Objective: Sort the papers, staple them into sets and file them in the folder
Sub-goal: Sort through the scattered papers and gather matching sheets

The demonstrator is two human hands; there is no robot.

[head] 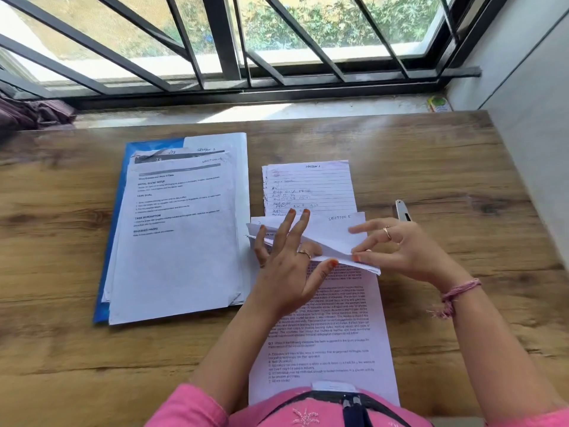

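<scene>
Printed sheet (pixel 323 334) nearest, long axis running away from body. Folded top pages (pixel 320 238) pinched at right by right hand (pixel 409 251), pressed flat by left hand (pixel 286 266) (fingers spread). Folder (pixel 114 241) left of sheet, nearer left hand; stapler (pixel 403 211) right.

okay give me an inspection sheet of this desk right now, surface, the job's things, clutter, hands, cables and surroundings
Surface: wooden table, sunlit along the far edge.
Job's things: blue folder lying open with printed sheets stacked on it; lined handwritten page marked Section 1; folded sheets marked Section 5, lifted over a printed page; stapler, mostly hidden behind the right hand.
Clutter: small green and yellow packet on the sill; dark cloth at far left.
Hands: left hand rests spread on the folded sheets; right hand pinches their edge.
Cables: nothing seen.
Surroundings: barred window, greenery outside, pale wall on the right.
</scene>
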